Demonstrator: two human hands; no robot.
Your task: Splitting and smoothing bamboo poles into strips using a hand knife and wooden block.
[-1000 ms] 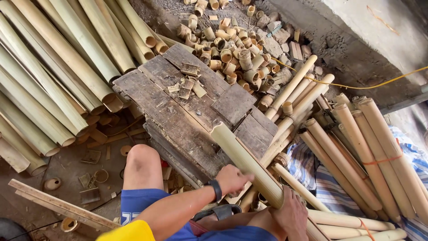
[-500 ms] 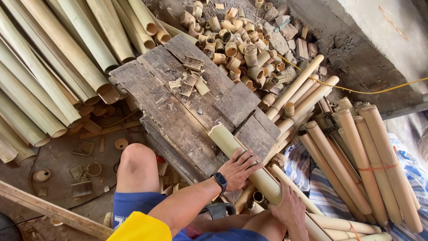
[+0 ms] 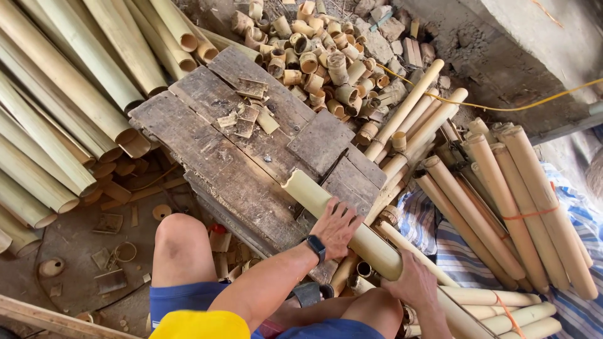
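Across the near edge of the wooden bench (image 3: 207, 144) lies a bamboo pole (image 3: 342, 220). Left hand (image 3: 336, 227) presses flat on it, fingers spread; right hand (image 3: 414, 285) clamps its lower length, steadying it.

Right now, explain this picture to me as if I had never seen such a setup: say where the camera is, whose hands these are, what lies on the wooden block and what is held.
The single view comes from a camera worn on a person's head, looking down at their own knees and hands. No machine is here. The left hand, with a dark watch on its wrist, rests on top of a pale bamboo pole; the right hand grips the same pole nearer the body. The pole's open far end lies on a worn wooden block, which also carries small flat bamboo chips. Beyond the block is a heap of short cut bamboo rings. Long bamboo poles lie bundled at the right and stacked at the left.
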